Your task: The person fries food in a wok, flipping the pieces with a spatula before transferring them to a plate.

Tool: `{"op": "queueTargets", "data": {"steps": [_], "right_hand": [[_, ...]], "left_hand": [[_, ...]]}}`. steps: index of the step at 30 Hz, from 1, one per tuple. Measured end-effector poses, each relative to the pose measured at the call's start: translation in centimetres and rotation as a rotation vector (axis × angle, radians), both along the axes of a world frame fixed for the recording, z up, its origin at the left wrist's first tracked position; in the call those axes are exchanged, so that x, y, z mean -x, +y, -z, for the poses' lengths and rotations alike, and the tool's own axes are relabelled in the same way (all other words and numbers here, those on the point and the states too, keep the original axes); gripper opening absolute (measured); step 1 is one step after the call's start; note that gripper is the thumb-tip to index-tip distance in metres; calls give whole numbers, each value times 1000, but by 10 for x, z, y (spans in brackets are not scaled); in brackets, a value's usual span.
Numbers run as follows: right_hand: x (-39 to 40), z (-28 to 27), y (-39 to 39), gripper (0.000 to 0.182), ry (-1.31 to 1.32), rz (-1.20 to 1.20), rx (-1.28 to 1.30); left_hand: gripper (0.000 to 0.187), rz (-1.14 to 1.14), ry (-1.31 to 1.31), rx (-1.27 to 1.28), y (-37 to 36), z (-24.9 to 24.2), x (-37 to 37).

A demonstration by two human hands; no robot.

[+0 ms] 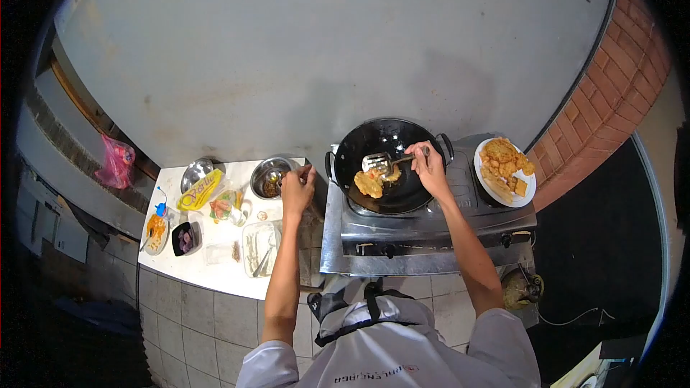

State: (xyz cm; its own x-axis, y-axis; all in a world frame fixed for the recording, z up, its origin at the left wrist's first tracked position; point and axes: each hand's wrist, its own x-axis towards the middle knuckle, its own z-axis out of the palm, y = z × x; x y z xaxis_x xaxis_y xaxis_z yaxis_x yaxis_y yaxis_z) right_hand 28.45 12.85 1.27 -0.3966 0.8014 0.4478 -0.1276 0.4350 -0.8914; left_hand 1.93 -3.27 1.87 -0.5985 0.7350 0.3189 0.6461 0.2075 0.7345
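My right hand (430, 170) is wrapped round the handle of a metal spatula (377, 163), whose slotted blade is down in a black wok (388, 131) on the stove. Golden fried pieces (369, 184) lie in the wok by the blade. My left hand (297, 190) is closed at the right rim of a metal bowl (260, 169), over the white table. Dark bits (271, 188) show inside that bowl. What the left fingers pinch is too small to make out.
A white plate of fried food (501, 162) stands right of the wok. On the table (215, 271) are a clear container with a spoon (260, 251), a yellow packet (200, 190), a black dish (185, 238), an orange-filled bowl (154, 233) and another metal bowl (195, 170).
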Motion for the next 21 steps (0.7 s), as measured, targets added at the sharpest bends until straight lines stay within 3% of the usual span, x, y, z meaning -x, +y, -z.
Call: {"op": "queueTargets", "data": {"steps": [12,21], "right_hand": [[-13,-22,-21,13,-200,-125,-96],[-23,-42,-33,11,-283,-81,-218]], "left_hand": [[31,12,-9,4,5,-2,-3],[30,44,-7,-13,16,-3,-4]]}}
